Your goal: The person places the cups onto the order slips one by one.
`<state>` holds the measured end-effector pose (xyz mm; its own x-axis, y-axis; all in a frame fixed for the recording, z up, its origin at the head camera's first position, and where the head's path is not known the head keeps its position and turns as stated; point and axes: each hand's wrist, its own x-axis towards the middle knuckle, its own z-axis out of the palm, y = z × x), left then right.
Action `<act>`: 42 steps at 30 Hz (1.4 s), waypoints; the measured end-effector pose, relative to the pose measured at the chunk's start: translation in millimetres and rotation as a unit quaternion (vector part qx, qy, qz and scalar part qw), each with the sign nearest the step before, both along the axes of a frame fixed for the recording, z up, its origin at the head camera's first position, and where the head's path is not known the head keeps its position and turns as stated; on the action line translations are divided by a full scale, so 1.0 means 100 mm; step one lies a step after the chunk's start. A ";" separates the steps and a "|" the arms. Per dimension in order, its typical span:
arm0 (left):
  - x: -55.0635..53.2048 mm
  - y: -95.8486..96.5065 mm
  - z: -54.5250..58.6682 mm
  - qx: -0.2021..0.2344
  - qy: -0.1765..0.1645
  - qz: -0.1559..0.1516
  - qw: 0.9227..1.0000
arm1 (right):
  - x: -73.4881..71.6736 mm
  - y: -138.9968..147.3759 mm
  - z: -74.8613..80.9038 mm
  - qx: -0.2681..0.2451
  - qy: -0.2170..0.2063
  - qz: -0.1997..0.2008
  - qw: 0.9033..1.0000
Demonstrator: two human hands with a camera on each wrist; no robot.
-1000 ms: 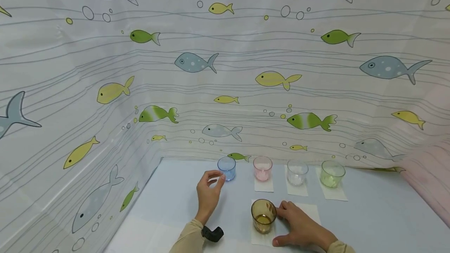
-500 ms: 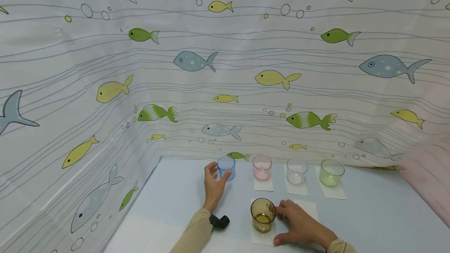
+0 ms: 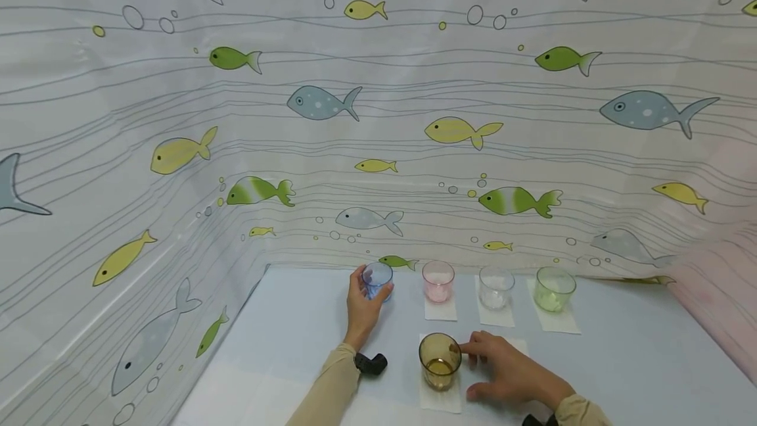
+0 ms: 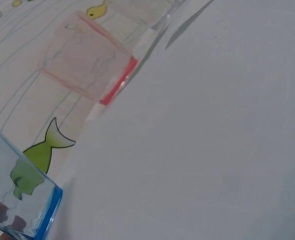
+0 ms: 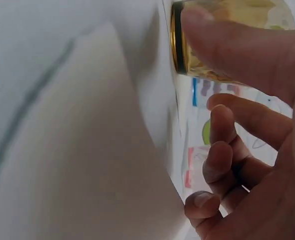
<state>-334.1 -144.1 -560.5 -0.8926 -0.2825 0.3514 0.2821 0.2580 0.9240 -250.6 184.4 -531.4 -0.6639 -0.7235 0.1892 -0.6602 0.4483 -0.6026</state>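
Note:
At the back left of the table, my left hand (image 3: 363,313) grips a clear blue glass (image 3: 377,279), thumb on its right side and fingers round its left. Fingertips show through the blue glass (image 4: 25,200) in the left wrist view. An amber glass (image 3: 440,361) stands upright on a white paper piece (image 3: 440,402) at the front. My right hand (image 3: 510,373) is just to the right of it, fingers loosely bent, index fingertip close to its wall; contact cannot be told. In the right wrist view the thumb overlaps the amber glass (image 5: 237,12).
Right of the blue glass stand a pink glass (image 3: 438,283), a colourless glass (image 3: 495,289) and a green glass (image 3: 554,290), each on white paper. Another white sheet (image 3: 520,346) lies behind my right hand. A fish-patterned sheet (image 3: 331,150) walls the back and sides.
My left hand has moved rightward and away from me, and its fingers have closed round the blue glass. My right thumb has drawn back slightly beside the amber glass.

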 end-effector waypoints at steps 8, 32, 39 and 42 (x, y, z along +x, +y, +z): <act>-0.01 -0.02 0.00 -0.008 -0.003 -0.012 1.000 | -0.03 0.03 0.00 -0.035 -0.020 0.029 0.999; 0.00 -0.04 -0.01 0.000 -0.005 -0.016 1.000 | -0.02 0.43 0.26 -0.001 -0.024 -0.080 0.996; 0.01 -0.04 -0.01 -0.004 -0.008 -0.019 1.000 | 0.02 0.67 0.25 0.007 -0.033 -0.100 0.994; 0.02 -0.04 -0.02 -0.006 -0.006 -0.020 1.000 | 0.05 0.76 0.19 0.014 -0.024 -0.105 0.994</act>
<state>-332.2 -148.1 -562.1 -0.9075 -0.2421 0.3433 0.2810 0.2577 0.9245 -245.8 260.7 -512.4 -0.8085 -0.5729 0.1343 -0.5208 0.5905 -0.6165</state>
